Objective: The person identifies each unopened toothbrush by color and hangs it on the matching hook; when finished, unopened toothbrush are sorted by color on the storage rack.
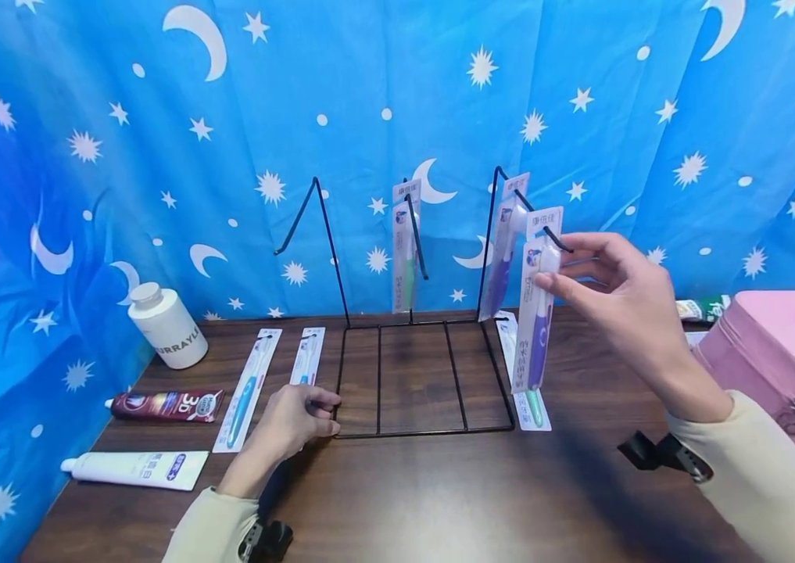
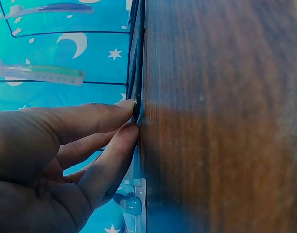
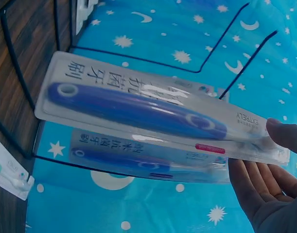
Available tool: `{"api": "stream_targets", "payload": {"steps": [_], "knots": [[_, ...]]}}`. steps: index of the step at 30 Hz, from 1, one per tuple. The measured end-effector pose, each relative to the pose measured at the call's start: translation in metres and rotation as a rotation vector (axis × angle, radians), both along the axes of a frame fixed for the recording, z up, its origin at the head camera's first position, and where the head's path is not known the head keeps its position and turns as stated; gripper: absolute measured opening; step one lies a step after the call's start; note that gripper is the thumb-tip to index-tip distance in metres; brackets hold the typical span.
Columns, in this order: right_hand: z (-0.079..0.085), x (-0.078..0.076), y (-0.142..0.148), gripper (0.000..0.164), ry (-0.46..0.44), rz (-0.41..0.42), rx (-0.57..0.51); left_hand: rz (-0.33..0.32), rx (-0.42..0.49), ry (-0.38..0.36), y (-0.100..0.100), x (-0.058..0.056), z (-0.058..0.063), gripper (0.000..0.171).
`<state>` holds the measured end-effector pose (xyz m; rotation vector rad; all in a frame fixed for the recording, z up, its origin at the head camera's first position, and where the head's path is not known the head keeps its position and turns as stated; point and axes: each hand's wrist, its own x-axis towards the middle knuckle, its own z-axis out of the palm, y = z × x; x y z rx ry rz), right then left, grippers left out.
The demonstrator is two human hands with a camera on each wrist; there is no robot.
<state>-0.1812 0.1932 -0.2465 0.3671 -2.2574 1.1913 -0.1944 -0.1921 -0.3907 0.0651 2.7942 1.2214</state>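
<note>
Between the thumb and fingers of my right hand (image 1: 618, 301) is a packaged purple toothbrush (image 1: 536, 328), held upright by its edge. The tip of the right hook of a black wire rack (image 1: 463, 379) shows through the top of its card. Farther back along that hook hangs another packaged purple toothbrush (image 1: 499, 266). A packaged green toothbrush (image 1: 404, 270) hangs at the middle hook, while the left hook (image 1: 296, 215) is bare. My left hand (image 1: 291, 422) pinches the rack's base wire at the front left corner, seen close in the left wrist view with the thumb and finger (image 2: 121, 141) on it.
Packaged blue toothbrushes (image 1: 249, 391) lie left of the rack, and a packaged green one (image 1: 532, 410) lies beside its right side. At the left are a white bottle (image 1: 170, 328), a dark red tube (image 1: 168, 405) and a white tube (image 1: 137, 469). A pink case (image 1: 784, 352) stands right.
</note>
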Motion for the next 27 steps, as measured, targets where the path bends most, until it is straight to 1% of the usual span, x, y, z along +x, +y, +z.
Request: {"api": "stream_targets", "payload": {"steps": [3, 6, 9, 11, 14, 17, 21, 27], "knots": [[0.003, -0.013, -0.001, 0.05, 0.033, 0.006, -0.02, -0.005, -0.001, 0.004, 0.0, -0.005, 0.007, 0.031], [0.008, -0.023, -0.002, 0.05, 0.059, 0.007, -0.035, -0.015, -0.004, 0.035, 0.001, -0.011, 0.015, 0.03], [0.009, -0.03, -0.004, 0.049, 0.071, -0.007, -0.032, -0.011, -0.006, 0.04, 0.001, -0.012, 0.018, 0.03], [0.007, -0.033, -0.005, 0.049, 0.066, -0.018, -0.026, -0.01, -0.008, 0.029, 0.001, -0.01, 0.016, 0.03], [0.0, -0.034, -0.005, 0.049, 0.05, -0.029, -0.022, -0.011, -0.009, 0.008, 0.0, -0.006, 0.009, 0.03], [-0.005, -0.037, -0.005, 0.051, 0.044, -0.034, -0.024, -0.009, -0.006, 0.022, 0.0, -0.003, 0.004, 0.03], [-0.006, -0.042, -0.006, 0.051, 0.051, -0.032, -0.018, 0.002, -0.001, 0.042, -0.001, -0.004, 0.002, 0.03], [-0.008, -0.049, -0.007, 0.051, 0.047, -0.022, -0.005, 0.007, 0.011, 0.019, -0.003, -0.004, -0.002, 0.03]]}}
